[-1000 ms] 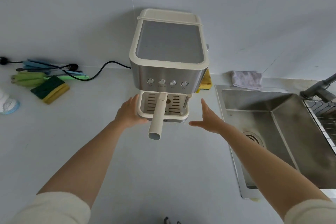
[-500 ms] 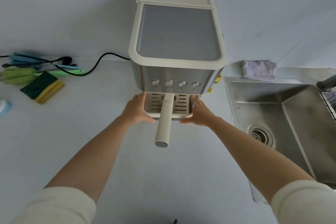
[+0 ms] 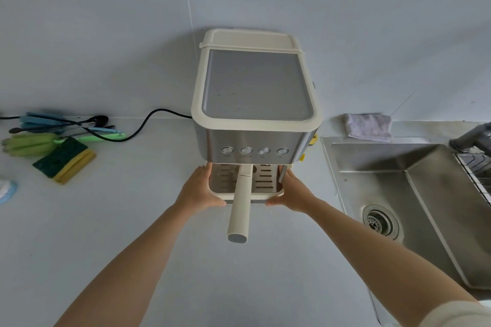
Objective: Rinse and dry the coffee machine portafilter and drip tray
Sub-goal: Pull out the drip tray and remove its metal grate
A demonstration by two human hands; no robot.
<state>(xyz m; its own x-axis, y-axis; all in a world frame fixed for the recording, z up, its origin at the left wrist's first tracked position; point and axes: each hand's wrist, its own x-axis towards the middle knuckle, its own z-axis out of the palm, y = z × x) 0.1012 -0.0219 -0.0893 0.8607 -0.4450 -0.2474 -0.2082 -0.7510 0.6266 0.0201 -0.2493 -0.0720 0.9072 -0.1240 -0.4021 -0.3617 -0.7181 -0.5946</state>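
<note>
The portafilter (image 3: 240,208) is locked in under the front of the coffee machine (image 3: 255,103). Its long cream handle runs straight out from beneath the button panel toward the person, and the grey end cap at its near tip drifts slightly toward the left hand's side. The handle passes between the two hands, above the drip tray (image 3: 265,195) and out past the wrists, and neither hand touches it. The drip tray sits at the machine's base with its slotted grid facing up and its longer side running across from one hand to the other. The left hand (image 3: 198,194) clasps the tray's left side: the palm lies flat against the wall, the fingers reach back along it under the machine's body, and the thumb hooks round the front corner. The right hand (image 3: 293,194) mirrors this on the opposite side, with its thumb curled at the front right corner and its fingertips hidden behind the tray. Both hands are therefore partly closed round the tray. Out beyond the right hand lies a steel sink (image 3: 385,167), and a folded cloth (image 3: 368,126) rests on the ledge behind it. Well out from the left hand sit a green and yellow sponge (image 3: 65,160), some brushes (image 3: 29,141) and the machine's black cord (image 3: 148,125).
</note>
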